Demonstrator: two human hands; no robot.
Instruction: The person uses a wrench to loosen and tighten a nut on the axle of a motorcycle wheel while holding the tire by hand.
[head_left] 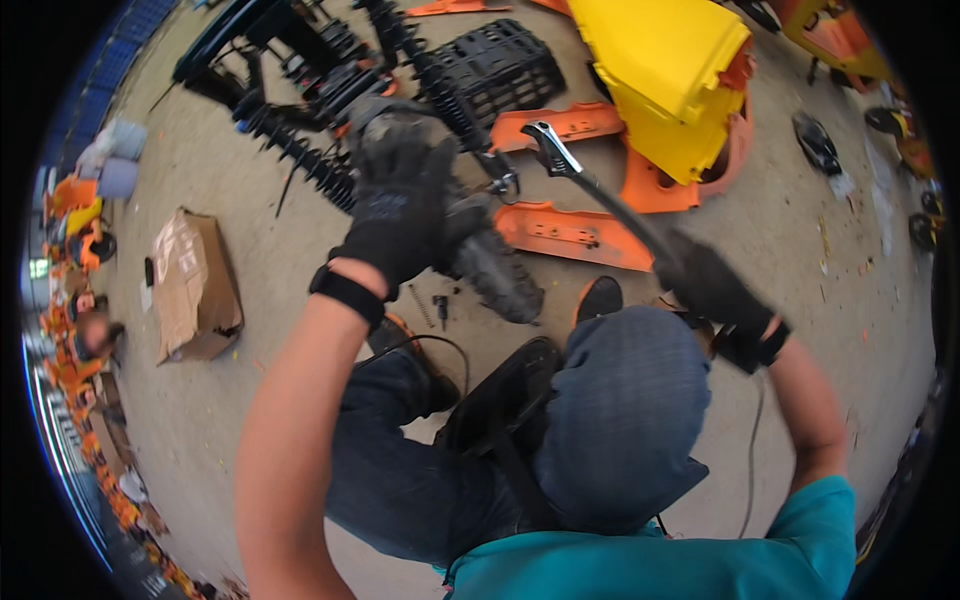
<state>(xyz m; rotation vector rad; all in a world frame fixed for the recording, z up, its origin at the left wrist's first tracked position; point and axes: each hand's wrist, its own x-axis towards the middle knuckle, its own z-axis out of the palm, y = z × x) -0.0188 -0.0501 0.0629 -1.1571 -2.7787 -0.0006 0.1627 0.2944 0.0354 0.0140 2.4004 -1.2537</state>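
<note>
My left hand [402, 200], in a black glove, grips the top of a black knobbly-treaded wheel [500, 275]. The fingers curve over the tyre and the thumb points right. In my right hand [715, 290], also gloved and blurred by motion, is an adjustable wrench [600, 190] with a shiny head and dark handle. Its jaws stand up to the right of the wheel, apart from it. Beside the wheel are a black coil-spring shock absorber [430, 75] and a metal axle end [500, 180]. A second shock absorber [300, 150] lies to the left.
A dark vehicle frame [290, 50] stands at the far left. Orange panels [575, 235] and a yellow body shell [665, 70] lie beyond my right hand. A black plastic crate [500, 70] is behind the wheel. At left sits a cardboard box [195, 290]; small bolts [440, 305] lie near my feet.
</note>
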